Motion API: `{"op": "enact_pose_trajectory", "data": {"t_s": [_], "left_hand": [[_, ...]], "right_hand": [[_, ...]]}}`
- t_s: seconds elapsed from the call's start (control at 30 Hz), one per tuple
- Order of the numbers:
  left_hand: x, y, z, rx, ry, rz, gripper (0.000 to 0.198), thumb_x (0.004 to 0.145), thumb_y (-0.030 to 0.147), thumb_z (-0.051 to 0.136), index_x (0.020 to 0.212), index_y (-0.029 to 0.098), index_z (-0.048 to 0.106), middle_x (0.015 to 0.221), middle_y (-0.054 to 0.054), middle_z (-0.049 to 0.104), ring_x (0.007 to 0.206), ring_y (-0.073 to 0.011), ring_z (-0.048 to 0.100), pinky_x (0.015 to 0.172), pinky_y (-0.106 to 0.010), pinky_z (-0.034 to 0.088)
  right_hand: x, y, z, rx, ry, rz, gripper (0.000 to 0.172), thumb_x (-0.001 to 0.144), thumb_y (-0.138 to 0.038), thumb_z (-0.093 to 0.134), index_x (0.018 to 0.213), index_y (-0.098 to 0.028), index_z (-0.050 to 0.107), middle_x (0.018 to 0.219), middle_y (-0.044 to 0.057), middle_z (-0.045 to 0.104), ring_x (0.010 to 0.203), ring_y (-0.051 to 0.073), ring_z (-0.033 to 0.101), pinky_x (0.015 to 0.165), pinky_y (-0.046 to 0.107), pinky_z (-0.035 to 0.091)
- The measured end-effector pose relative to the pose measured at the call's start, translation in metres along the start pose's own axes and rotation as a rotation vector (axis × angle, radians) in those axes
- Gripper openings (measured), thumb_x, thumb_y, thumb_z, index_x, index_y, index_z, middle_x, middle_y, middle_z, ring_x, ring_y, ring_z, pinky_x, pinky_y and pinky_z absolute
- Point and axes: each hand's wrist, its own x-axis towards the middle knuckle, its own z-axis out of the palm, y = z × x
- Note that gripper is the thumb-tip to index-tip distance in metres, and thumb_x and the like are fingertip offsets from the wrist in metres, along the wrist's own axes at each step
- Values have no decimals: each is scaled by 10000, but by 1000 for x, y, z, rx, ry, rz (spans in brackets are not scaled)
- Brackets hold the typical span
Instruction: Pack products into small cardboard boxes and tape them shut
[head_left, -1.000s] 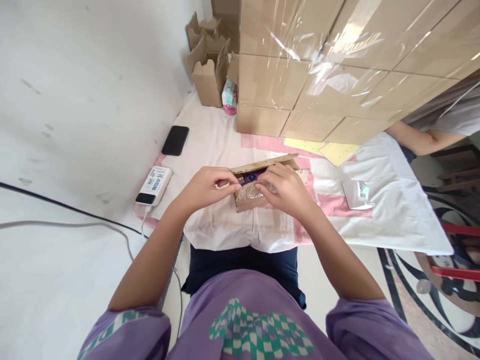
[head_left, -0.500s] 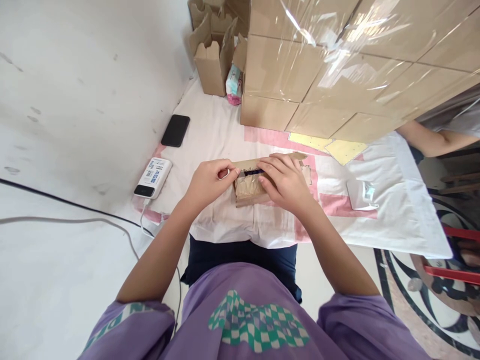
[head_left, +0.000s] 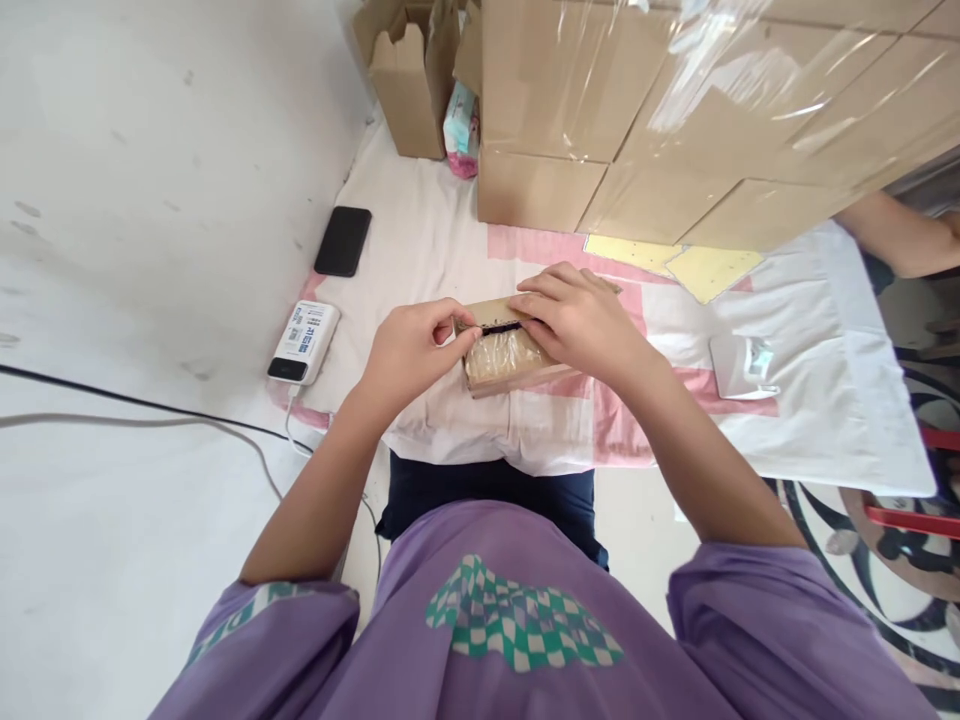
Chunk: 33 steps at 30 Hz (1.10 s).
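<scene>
A small brown cardboard box (head_left: 506, 372) lies in front of me, its near face shiny like tape or clear film. Along its upper edge runs a narrow dark strip (head_left: 501, 328); I cannot tell whether it is a gap or an object. My left hand (head_left: 424, 345) pinches with thumb and forefinger at the left end of this edge, on the box's corner. Over the right part of the box, my right hand (head_left: 574, 320) curls its fingers across the flap (head_left: 491, 310), thumb near the dark strip, hiding that end.
Stacked cartons under clear film (head_left: 555, 110) stand at the back. Left lie a black phone (head_left: 343, 241) and a white power bank (head_left: 304, 343) with a cable. Yellow cards (head_left: 712, 272) and a white item (head_left: 742, 367) lie right. Another person's arm (head_left: 904, 235) shows at far right.
The view has shifted slightly, so the box and both hands sit a little higher. The dark strip shows more plainly between my hands. Both hands stay on the box.
</scene>
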Motion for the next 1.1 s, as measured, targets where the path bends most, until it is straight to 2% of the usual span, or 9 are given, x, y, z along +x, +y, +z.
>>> {"op": "enact_pose_trajectory", "data": {"t_s": [0.27,0.53,0.8,0.97,1.03,1.1], "left_hand": [[-3,7,-2,64,-24,83,138,920,304,621,894,214,723,621,44,503,610,-124,483,649,-291,359],[9,5,-1,-19,-87,-48,142,910,284,612,869,200,719,610,42,522,594,-124,468,629,-294,344],[13,8,2,-68,-117,-69,142,885,301,638,844,194,722,634,34,565,616,-131,495,628,-293,355],[16,3,6,-34,-137,-124,135,880,302,633,837,202,712,630,31,553,621,-143,494,621,-303,346],[19,-2,10,-15,-130,-145,129,880,294,631,829,204,707,682,17,577,678,-156,523,660,-309,376],[21,-8,15,-9,-78,-136,123,882,278,626,836,206,714,820,-15,622,832,-182,578,753,-321,430]], "right_hand": [[2,5,10,-33,-25,-79,345,1057,-252,471,1320,-281,692,1232,95,728,1110,302,514,880,462,394],[-7,1,15,-35,-7,-101,362,1064,-225,461,1363,-291,655,1282,102,702,1141,303,510,903,468,375],[-15,-5,12,-147,-33,-109,419,1037,-151,450,1407,-247,622,1367,111,675,1146,303,503,892,462,379],[-16,-8,10,-66,-49,-83,441,1007,-164,513,1425,-257,618,1466,113,627,1213,321,514,954,490,395],[-20,-6,8,-11,-53,-53,412,1011,-185,519,1392,-267,651,1482,105,621,1256,334,516,998,522,396],[-28,3,5,34,-25,18,380,1016,-251,542,1372,-279,671,1497,100,611,1325,368,494,1061,587,375]]}}
